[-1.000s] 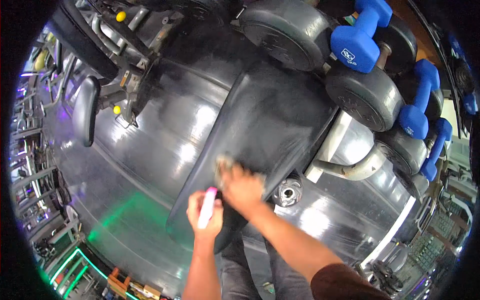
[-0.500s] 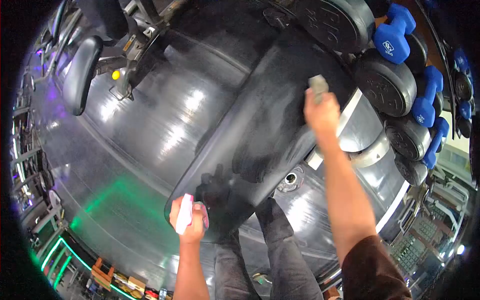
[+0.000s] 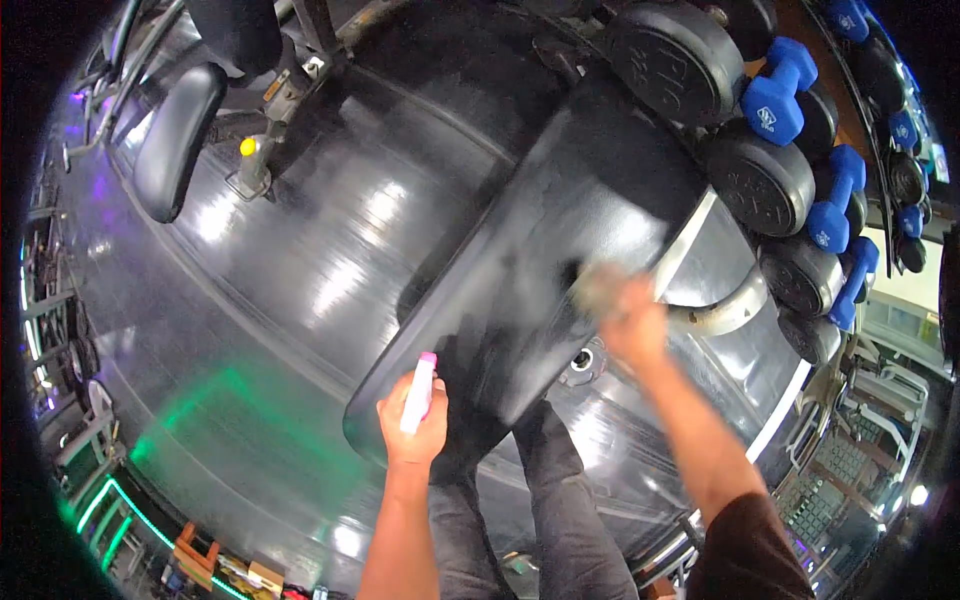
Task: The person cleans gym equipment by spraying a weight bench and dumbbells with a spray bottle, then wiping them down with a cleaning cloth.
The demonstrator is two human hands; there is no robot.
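A long black padded bench stretches diagonally in front of me, with pale streaks and glare on its surface. My left hand is closed around a spray bottle with a pink and white trigger head, above the near end of the bench. The bottle's body is mostly hidden by the hand. My right hand grips a greyish cloth at the right edge of the pad. Both hand and cloth are smeared by motion.
Black round dumbbells and blue hex dumbbells line a rack at the right. A curved metal bar lies beside the bench. Another machine's black pad stands at the upper left, near a yellow knob.
My right hand has swept the cloth from the far part of the bench back toward me. My left hand has shifted right and slightly up with the spray bottle.
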